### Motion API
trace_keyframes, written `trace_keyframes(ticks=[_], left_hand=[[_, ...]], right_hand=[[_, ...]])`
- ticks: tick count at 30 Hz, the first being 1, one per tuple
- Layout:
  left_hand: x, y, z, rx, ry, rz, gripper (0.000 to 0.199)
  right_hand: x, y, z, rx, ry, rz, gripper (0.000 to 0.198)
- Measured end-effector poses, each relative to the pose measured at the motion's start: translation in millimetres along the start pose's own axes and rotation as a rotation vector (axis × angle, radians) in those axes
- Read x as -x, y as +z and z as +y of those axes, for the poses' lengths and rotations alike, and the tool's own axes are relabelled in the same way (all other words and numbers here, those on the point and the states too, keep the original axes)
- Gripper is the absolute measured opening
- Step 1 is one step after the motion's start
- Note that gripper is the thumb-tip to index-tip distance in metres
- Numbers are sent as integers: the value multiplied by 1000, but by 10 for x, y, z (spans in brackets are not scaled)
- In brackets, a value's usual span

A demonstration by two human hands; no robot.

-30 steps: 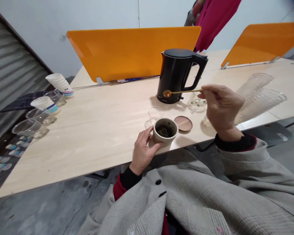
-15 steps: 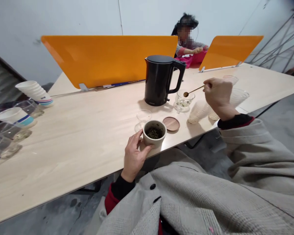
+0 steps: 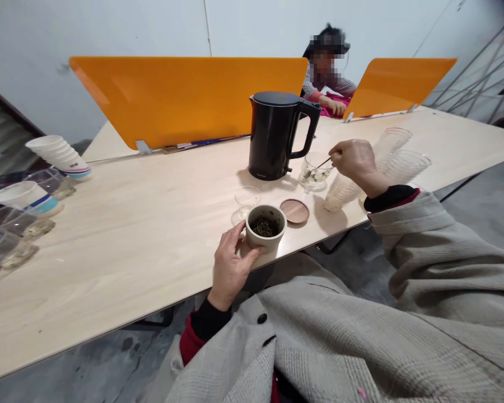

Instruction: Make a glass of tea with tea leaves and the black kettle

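My left hand point(image 3: 232, 263) is wrapped round the side of a pale canister point(image 3: 265, 244) with dark loose tea leaves point(image 3: 264, 227) inside. In my right hand point(image 3: 353, 161) is the thin handle of a small spoon point(image 3: 325, 162). The spoon's bowl end reaches down into a glass teapot point(image 3: 316, 174) patterned with leaves, and the bowl itself is hard to make out. A round wooden lid point(image 3: 294, 211) lies flat beside the canister. Just behind the canister stands a small clear glass cup point(image 3: 247, 197).
A black electric kettle point(image 3: 270, 137) stands behind the teapot. Stacked clear cups point(image 3: 338, 193) are under and right of my right forearm. Paper cups point(image 3: 61, 157) and clear cups line the left edge. Beyond orange dividers point(image 3: 185, 103) sits another person point(image 3: 330, 84).
My right hand has moved left and turned, bringing the spoon from above the teapot's rim down into it. The left hand stays on the canister. The other person's arms have lowered.
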State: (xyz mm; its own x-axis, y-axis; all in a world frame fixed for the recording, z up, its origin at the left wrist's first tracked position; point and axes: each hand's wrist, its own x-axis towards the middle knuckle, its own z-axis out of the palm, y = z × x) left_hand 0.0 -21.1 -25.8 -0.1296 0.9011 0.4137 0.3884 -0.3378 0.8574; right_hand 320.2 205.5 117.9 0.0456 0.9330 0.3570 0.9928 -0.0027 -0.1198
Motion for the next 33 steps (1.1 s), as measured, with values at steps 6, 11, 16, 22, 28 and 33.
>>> trace_keyframes(ticks=[6, 11, 16, 22, 28, 33], left_hand=[[-10, 11, 3, 2, -16, 15, 62], [-32, 8, -11, -36, 6, -27, 83], [-46, 31, 19, -117, 8, -63, 105], [-24, 98, 63, -170, 0, -14, 94], [12, 130, 69, -211, 40, -8, 90], [14, 119, 41, -250, 71, -10, 93]], right_hand=[[325, -85, 6, -93, -119, 221, 22], [1085, -69, -184, -274, -454, 325, 39], [1334, 343, -279, -225, -618, -173, 67], [1289, 731, -287, -349, -638, -213, 58], [1385, 505, -261, -496, -552, 87, 64], [1533, -6, -560, -651, -697, 78, 62]])
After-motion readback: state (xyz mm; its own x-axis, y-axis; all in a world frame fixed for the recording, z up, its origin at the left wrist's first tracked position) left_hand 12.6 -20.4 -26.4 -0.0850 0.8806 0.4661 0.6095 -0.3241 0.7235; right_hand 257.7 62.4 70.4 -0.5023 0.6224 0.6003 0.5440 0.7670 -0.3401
